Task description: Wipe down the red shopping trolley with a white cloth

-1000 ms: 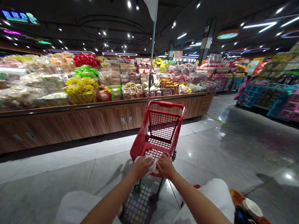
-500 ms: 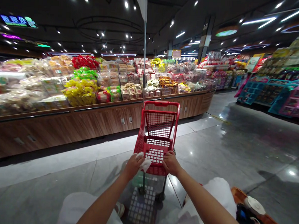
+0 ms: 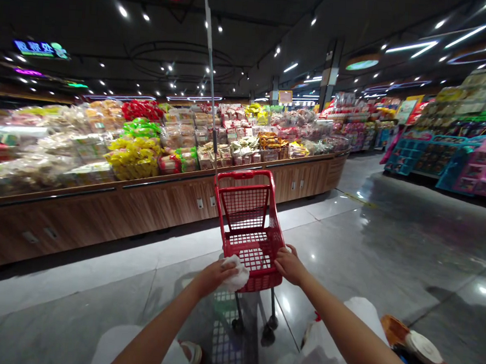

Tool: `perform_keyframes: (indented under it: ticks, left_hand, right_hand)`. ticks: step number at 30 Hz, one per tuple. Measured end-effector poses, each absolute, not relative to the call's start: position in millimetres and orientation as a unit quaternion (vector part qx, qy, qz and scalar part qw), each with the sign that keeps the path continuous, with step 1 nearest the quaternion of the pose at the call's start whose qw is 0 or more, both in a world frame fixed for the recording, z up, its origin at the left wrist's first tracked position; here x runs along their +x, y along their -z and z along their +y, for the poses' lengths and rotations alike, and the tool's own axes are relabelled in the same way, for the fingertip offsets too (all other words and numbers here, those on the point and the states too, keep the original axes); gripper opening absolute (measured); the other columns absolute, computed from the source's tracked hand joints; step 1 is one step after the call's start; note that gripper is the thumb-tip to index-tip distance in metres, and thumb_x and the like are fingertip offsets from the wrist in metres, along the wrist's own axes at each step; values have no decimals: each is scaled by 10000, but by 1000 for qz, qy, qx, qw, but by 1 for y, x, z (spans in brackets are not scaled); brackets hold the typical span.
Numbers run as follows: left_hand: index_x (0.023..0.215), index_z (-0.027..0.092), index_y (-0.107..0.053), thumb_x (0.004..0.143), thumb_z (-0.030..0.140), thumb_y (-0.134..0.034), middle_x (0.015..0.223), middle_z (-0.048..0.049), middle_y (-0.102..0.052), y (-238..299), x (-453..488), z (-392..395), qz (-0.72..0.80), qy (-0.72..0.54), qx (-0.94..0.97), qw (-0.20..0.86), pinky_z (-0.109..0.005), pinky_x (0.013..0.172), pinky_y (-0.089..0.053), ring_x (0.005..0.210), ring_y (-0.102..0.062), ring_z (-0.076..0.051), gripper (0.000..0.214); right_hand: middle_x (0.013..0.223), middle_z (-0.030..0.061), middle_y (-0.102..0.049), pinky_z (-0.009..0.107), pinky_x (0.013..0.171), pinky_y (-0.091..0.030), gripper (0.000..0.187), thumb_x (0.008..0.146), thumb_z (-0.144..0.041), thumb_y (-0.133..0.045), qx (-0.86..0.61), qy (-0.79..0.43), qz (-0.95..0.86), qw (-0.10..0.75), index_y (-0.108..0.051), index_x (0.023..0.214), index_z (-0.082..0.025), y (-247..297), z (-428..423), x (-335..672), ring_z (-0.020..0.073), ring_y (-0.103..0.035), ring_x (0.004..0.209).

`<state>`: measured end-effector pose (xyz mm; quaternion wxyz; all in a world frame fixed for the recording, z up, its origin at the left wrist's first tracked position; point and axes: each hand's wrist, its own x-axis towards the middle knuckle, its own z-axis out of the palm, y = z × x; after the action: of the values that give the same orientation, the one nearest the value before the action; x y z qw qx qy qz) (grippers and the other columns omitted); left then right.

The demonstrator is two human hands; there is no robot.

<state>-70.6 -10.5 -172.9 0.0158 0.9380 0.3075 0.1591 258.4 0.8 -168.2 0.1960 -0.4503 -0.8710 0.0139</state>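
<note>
A small red shopping cart (image 3: 259, 282) with a grid basket stands in front of me, its basket bare. My left hand (image 3: 219, 273) is closed on a crumpled white cloth or tissue (image 3: 238, 275) at the left of the cart's near edge. Around the cart's right near side curl the fingers of my right hand (image 3: 291, 266). A thin pole (image 3: 211, 86) rises from the cart's far left corner. Part of the left fingers is hidden by the cloth.
Beyond the cart runs a long wooden display counter (image 3: 163, 199) piled with packaged food. Blue and pink racks (image 3: 446, 159) stand to the right. At the lower right is a brown container (image 3: 394, 328) with a white round lid. Grey shiny floor (image 3: 387, 240) stretches to the right.
The cart has swung leftward at its far end and sits tilted in view, the pole leaning with it. My right hand has moved slightly right, and more of the white cloth shows.
</note>
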Motion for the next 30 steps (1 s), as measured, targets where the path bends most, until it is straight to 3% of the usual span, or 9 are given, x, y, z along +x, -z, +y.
perform_keyframes:
  ticks: [3, 7, 13, 21, 26, 30]
  left_hand:
    - [1221, 231, -583, 903, 115, -502, 1191, -76, -663, 188, -49, -23, 350, -167, 920, -49, -420, 1017, -451, 1119, -579, -223, 348]
    - [1210, 206, -576, 880, 137, -557, 1155, -88, -665, 196, -27, -33, 386, -167, 904, -75, -404, 932, -492, 1027, -590, -225, 338]
    - [1303, 278, -521, 936, 219, -522, 1184, -44, -656, 169, -58, -22, 231, -102, 965, -63, -349, 935, -493, 1055, -585, -204, 372]
    - [1112, 238, -655, 942, 229, -489, 1214, -86, -645, 137, -85, 44, 312, -138, 939, 50, -371, 984, -473, 1119, -593, -195, 238]
    - [1086, 233, -663, 887, 185, -538, 1242, -92, -629, 132, -104, 61, 362, -158, 919, -1, -375, 998, -467, 1161, -564, -210, 240]
    - [1143, 235, -641, 834, 112, -537, 1253, -81, -624, 142, -95, 33, 394, -163, 904, -37, -517, 1119, -319, 1244, -490, -255, 349]
  right_hand:
    - [879, 29, -657, 451, 1077, -149, 315, 952, -211, -397, -488, 8, -848, 205, -663, 783, -225, 179, -11, 228, 197, -537, 992]
    - [919, 44, -659, 418, 1060, -195, 187, 913, -209, -459, -500, -10, -828, 255, -643, 883, -210, 204, -31, 179, 200, -543, 951]
    - [793, -1, -619, 346, 919, -281, 247, 927, -273, -443, -477, -96, -805, 339, -603, 753, -202, 214, -43, 180, 164, -534, 868]
    - [701, -5, -577, 349, 867, -301, 409, 973, -344, -318, -441, -113, -834, 312, -519, 650, -195, 209, -41, 235, 164, -527, 801]
    - [725, -2, -586, 367, 903, -303, 397, 983, -313, -301, -435, -99, -846, 293, -532, 681, -199, 202, -34, 254, 169, -514, 826]
    - [744, 17, -597, 364, 922, -299, 390, 988, -275, -313, -467, -29, -833, 295, -576, 709, -199, 208, -27, 249, 174, -487, 804]
